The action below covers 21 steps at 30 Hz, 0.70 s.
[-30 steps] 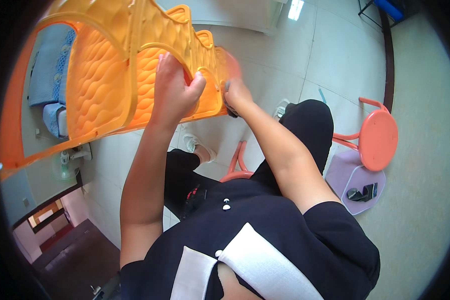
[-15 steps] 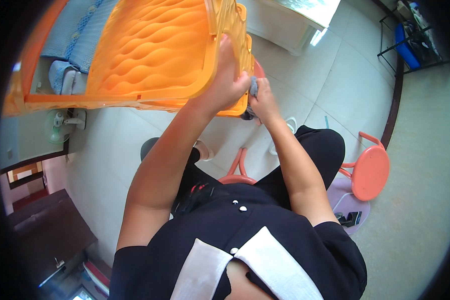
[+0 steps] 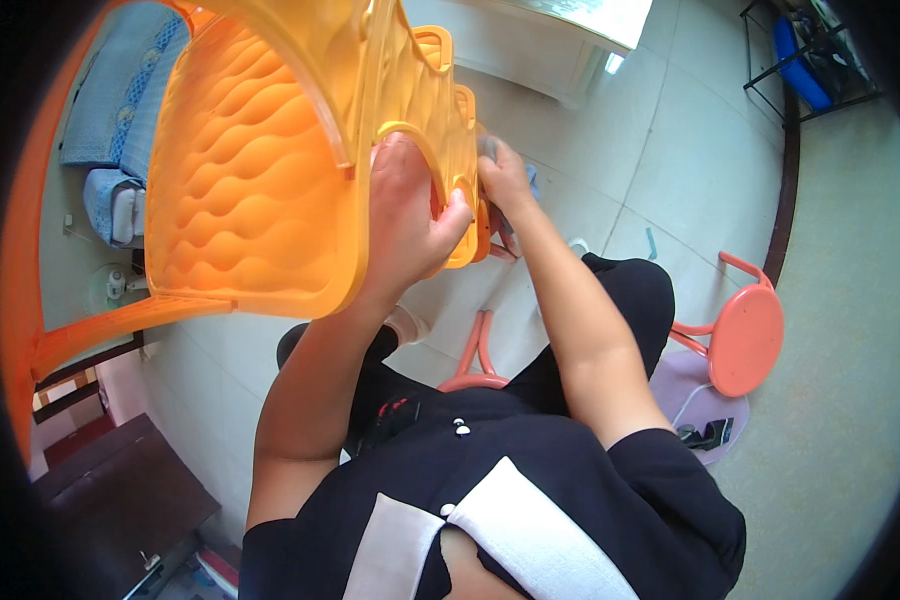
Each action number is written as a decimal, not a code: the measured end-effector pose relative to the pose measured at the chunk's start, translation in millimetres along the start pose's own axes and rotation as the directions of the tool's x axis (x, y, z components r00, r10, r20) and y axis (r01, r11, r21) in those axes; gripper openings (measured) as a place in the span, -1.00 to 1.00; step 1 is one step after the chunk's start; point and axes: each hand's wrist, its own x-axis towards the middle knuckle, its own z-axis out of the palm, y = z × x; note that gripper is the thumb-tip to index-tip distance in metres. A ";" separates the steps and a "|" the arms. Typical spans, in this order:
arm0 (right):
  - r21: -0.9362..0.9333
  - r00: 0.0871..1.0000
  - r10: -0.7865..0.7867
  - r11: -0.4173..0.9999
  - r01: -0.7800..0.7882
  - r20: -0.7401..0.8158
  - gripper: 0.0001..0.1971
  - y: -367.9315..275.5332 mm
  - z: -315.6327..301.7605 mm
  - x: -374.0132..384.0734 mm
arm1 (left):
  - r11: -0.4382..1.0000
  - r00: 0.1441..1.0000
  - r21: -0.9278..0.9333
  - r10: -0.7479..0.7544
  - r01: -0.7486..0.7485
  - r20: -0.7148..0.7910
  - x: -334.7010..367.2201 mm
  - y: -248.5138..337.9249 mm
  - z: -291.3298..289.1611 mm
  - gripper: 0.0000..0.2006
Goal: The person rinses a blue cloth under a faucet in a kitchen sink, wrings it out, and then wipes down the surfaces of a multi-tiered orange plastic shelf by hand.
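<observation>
A large orange plastic piece of furniture (image 3: 250, 190), chair-like with a wavy raised pattern, is tilted up in front of me at the upper left. My left hand (image 3: 410, 225) grips its near right edge at an arched cutout; the thumb lies outside and the other fingers are partly hidden. My right hand (image 3: 505, 180) is closed round a grey cloth (image 3: 487, 148) beside the right edge of the orange piece. More cloth hangs below and behind that hand. Whether the cloth touches the plastic is hard to make out.
A red round stool (image 3: 745, 340) stands at right beside a purple round mat (image 3: 685, 385) with a dark object. Another red stool (image 3: 475, 380) is between my legs. A white table (image 3: 570, 35) stands ahead, a black rack (image 3: 820, 75) at far right, a fan (image 3: 115, 285) at left.
The orange piece has come lower and turned, showing more of its ribbed side. My left hand has moved down and left with it. My right hand has shifted slightly left with the cloth.
</observation>
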 end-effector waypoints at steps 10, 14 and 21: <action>-0.632 0.913 -0.112 0.689 0.356 0.392 -0.64 39.9 -16.1 10.5 | 0.998 0.993 -0.024 -0.059 0.062 0.100 -12.5 -7.0 -18.8 -0.80; -0.621 0.929 0.135 0.775 0.118 0.344 -0.65 27.3 -17.7 -8.2 | 0.997 0.980 -0.001 -0.075 0.077 0.186 -18.4 -9.5 -20.5 -0.80; 0.441 0.825 0.492 0.697 -0.565 0.279 -0.71 -29.7 -19.4 -35.2 | 0.999 0.948 0.043 -0.011 -0.003 0.318 -25.0 -32.7 -37.0 -0.77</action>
